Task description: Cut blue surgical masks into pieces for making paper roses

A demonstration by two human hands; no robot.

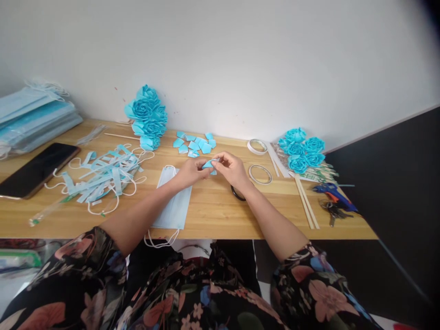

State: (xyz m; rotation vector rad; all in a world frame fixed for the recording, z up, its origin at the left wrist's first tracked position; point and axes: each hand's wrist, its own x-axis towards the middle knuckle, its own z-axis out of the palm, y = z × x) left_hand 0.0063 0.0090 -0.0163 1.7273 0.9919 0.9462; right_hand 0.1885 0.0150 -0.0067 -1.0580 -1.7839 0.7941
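Between my two hands, above the middle of the wooden table, is a small blue petal-shaped piece. My left hand pinches its left side, and the fingers of my right hand grip its right edge. Just beyond lie several similar cut blue pieces in a loose group. A pale blue face mask lies flat below my left wrist, partly covered by the forearm. Under my right wrist a black ring-shaped thing shows only in part.
Left are cut mask strips and ear loops, a phone and stacked masks. Blue flower bunches stand at both sides. Tape rolls, wooden sticks, a glue gun and keys lie right.
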